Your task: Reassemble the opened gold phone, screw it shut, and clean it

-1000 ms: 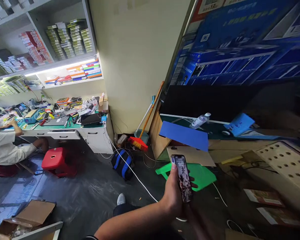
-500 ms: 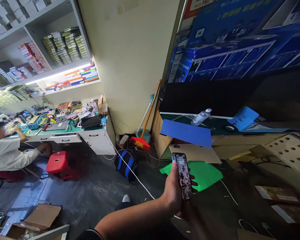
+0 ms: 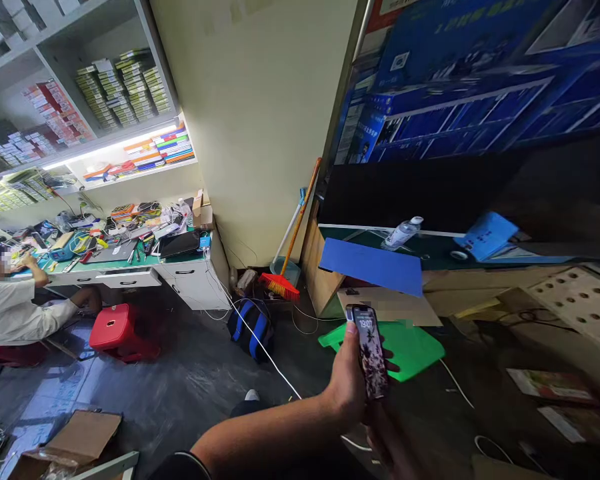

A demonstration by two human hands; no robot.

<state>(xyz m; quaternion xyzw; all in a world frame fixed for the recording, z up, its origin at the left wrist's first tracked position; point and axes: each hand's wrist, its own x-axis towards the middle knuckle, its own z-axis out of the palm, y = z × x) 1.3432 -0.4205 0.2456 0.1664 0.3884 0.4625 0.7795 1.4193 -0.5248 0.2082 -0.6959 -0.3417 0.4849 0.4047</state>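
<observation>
My left hand (image 3: 347, 380) is wrapped around a smartphone (image 3: 371, 353), the thumb along its left edge and fingertips showing past its right edge. The phone is held upright with its lit lock screen facing me, reading 19:07 over a dark floral picture. My right hand (image 3: 387, 433) is in shadow just below the phone; its fingers are too dark to make out. Behind the phone, lower down, lies a bright green sheet-like item (image 3: 415, 350).
At left, a person in a white shirt (image 3: 10, 307) sits at a cluttered workbench (image 3: 125, 257) near a red stool (image 3: 113, 327). A blue-black backpack (image 3: 253, 330), a red broom (image 3: 280, 285) and a white cable (image 3: 265, 350) are ahead. A bottle (image 3: 403, 233) stands on the right-hand desk.
The phone stays in my left hand and sits slightly further right and lower in view. The surroundings have shifted slightly left.
</observation>
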